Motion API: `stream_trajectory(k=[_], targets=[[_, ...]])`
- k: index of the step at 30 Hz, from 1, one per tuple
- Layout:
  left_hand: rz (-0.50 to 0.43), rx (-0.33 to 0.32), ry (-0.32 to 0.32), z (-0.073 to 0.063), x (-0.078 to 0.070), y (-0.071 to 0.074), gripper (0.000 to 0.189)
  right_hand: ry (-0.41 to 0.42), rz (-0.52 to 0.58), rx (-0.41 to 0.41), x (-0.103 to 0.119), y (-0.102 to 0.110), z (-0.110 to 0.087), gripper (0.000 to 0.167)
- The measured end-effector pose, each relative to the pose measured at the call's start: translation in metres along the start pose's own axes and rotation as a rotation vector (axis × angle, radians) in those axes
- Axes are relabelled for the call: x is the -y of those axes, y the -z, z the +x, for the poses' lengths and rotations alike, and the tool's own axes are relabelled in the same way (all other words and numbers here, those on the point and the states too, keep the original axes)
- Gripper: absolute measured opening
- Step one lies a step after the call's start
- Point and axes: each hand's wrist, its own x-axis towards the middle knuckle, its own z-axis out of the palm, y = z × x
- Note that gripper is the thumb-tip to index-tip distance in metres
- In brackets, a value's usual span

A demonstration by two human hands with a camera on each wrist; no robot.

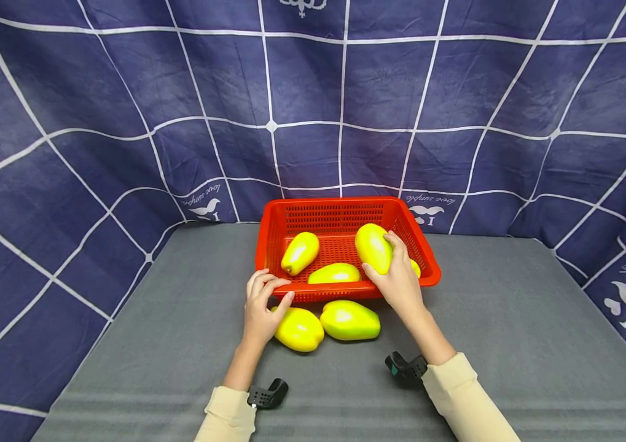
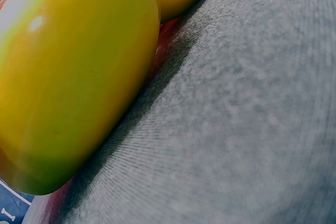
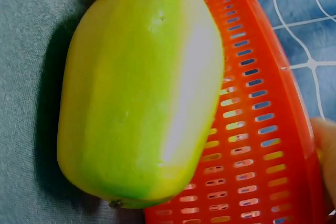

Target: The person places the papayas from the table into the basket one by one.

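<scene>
sleeves (image 1: 475, 402), head view: pale, nearest the lens, entering along the bottom of the frame, each with a black wrist device (image 1: 268, 394) beside it.
left hand (image 1: 260, 310): left of centre; my fingers are bent over the near left rim of the red basket (image 1: 318, 293), thumb on the outer side, so i grip the rim.
right hand (image 1: 398, 279): right of centre; fingers and thumb are curved round the held fruit (image 1: 372, 248), parted only by its width.
held fruit: yellow, tilted, above the right part of the basket; whether it touches the floor below i cannot tell.
inside the basket: a left fruit (image 1: 300, 253), a front fruit (image 1: 335, 274) by the near wall, and a sliver of fruit (image 1: 416, 268) behind my right hand.
outside: a yellow fruit (image 1: 298, 329) and a greener fruit (image 1: 349, 320), side by side on the grey cloth (image 1: 202, 288), lower centre.
count: three lie inside, one is in my grasp, two lie outside; i judge the work partway, the held one not yet let go.
left wrist view: a large fruit fills the left, another peeks in at the top; none of my fingers show.
right wrist view: a yellow-green fruit stands before the slotted red wall; blurred skin at the right edge, finger pose unclear.
</scene>
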Motion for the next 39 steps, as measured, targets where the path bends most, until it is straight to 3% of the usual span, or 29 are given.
stream_trajectory(k=[5,11,17,23,29,39], targets=[[-0.001,0.006,0.018,-0.001,0.001,0.000,0.019,-0.036,-0.137,0.163,0.002,-0.001,0.007,0.068],[-0.008,-0.007,0.006,-0.003,0.002,0.000,0.020,-0.078,-0.238,0.256,0.003,0.000,0.008,0.067],[0.001,-0.007,0.007,-0.003,0.002,0.000,0.019,-0.094,-0.293,0.283,0.003,-0.001,0.007,0.060],[-0.001,0.003,0.026,-0.002,0.001,0.001,0.019,-0.044,-0.317,0.252,0.003,-0.002,0.004,0.044],[0.005,-0.006,0.016,-0.002,0.001,0.000,0.019,-0.037,-0.232,0.162,0.002,-0.002,0.001,0.038],[0.000,-0.022,-0.024,-0.001,0.001,-0.001,0.020,-0.038,0.073,0.048,0.004,0.005,-0.018,0.037]])
